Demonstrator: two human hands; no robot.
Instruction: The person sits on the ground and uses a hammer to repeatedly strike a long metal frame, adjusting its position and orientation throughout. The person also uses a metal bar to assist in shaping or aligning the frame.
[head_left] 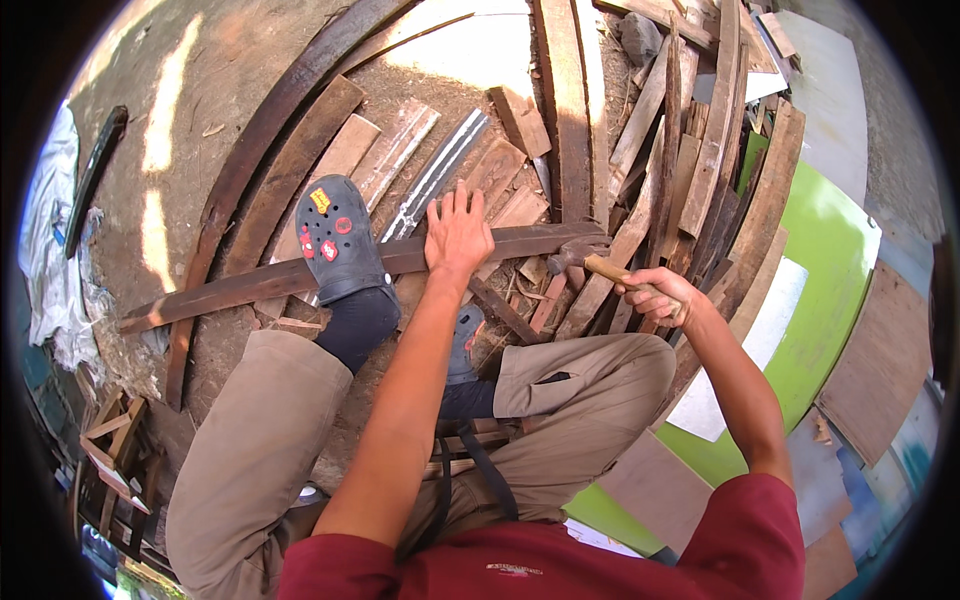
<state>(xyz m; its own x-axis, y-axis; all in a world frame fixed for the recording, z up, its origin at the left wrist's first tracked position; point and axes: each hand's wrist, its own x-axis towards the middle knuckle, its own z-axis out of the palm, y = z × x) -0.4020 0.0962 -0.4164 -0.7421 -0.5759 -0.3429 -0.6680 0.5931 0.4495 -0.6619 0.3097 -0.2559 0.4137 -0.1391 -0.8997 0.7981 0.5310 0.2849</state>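
A long dark wooden plank (250,282) lies across a pile of boards. My left hand (457,233) presses flat on it, fingers spread. My left foot in a dark clog (337,240) with small red and yellow charms stands on the same plank to the left of that hand. My right hand (660,295) grips the wooden handle of a hammer (580,255), whose metal head rests against the plank's right end. My knees in khaki trousers are bent below.
Many weathered planks and slats (690,150) are heaped ahead and to the right. A green panel (820,260) and plywood sheets lie at the right. Bare dirt ground (190,110) is at the left, with a small wooden frame (110,450) at the lower left.
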